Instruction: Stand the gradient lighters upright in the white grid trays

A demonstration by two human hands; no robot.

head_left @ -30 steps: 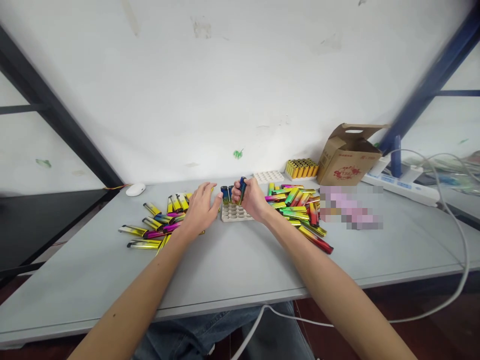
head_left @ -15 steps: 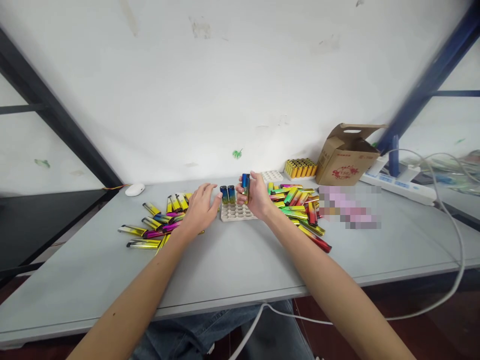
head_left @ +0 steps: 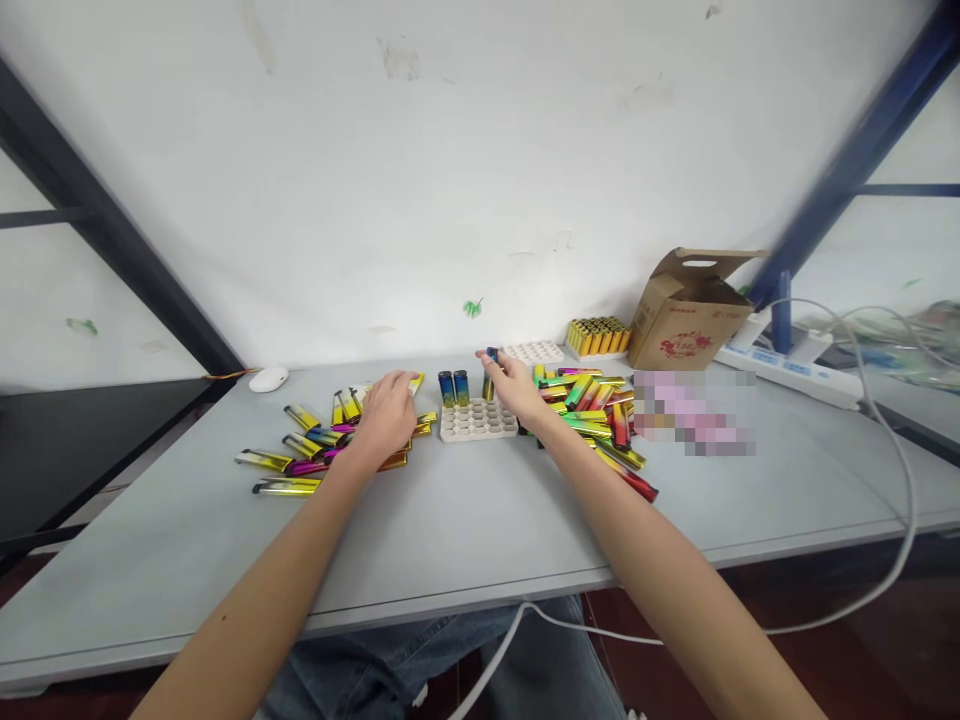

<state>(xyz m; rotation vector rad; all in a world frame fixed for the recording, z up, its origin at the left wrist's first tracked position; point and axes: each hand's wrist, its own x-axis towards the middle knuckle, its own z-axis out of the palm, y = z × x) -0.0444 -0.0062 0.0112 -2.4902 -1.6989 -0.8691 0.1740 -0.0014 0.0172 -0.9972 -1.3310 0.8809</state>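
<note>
Two blue tubes [head_left: 461, 388] stood upright, side by side, at the back of one pale tray [head_left: 476, 428] on the surface [head_left: 450, 530]. A third blue tube [head_left: 488, 388] was between my right fingers [head_left: 504, 363], which were clamped on its upper part. It rose just to the right of the pair, a gap between, its lower end at the tray's back row; I couldn't tell whether it was seated. My left fingers [head_left: 397, 387] bent down over one loose pile [head_left: 328, 437] of coloured tubes, too hidden to tell whether they gripped any. A second pile [head_left: 583, 393] lay beside my right wrist. Behind were two more trays [head_left: 534, 351], one packed with yellow tubes [head_left: 602, 340], and one cardboard box [head_left: 679, 325].
</note>
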